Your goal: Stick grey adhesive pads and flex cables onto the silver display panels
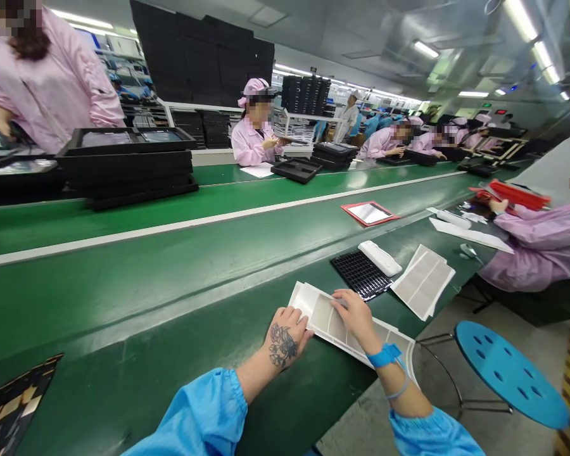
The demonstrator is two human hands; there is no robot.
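Observation:
A white-edged sheet with pale grey panels [323, 315] lies at the table's near edge, its right end curling down past the edge. My left hand [285, 337] grips the sheet's left end, fingers close together on it and thumb at the near side. Over the sheet's middle is my right hand [356, 316], with a blue wrist strap [384, 356]. Its fingers are bent and its fingertips meet near the panel's surface; anything pinched there is too small to make out. Just beyond are a black gridded tray [361, 273] and a white padded bundle [380, 258].
More grey-panelled sheets [424, 282] lie to the right. A red-framed panel [369, 213] rests on the green conveyor [194, 253]. A blue stool [508, 373] stands right of the table. Co-workers sit across the line and at the right. Stacked black trays [128, 164] stand at far left.

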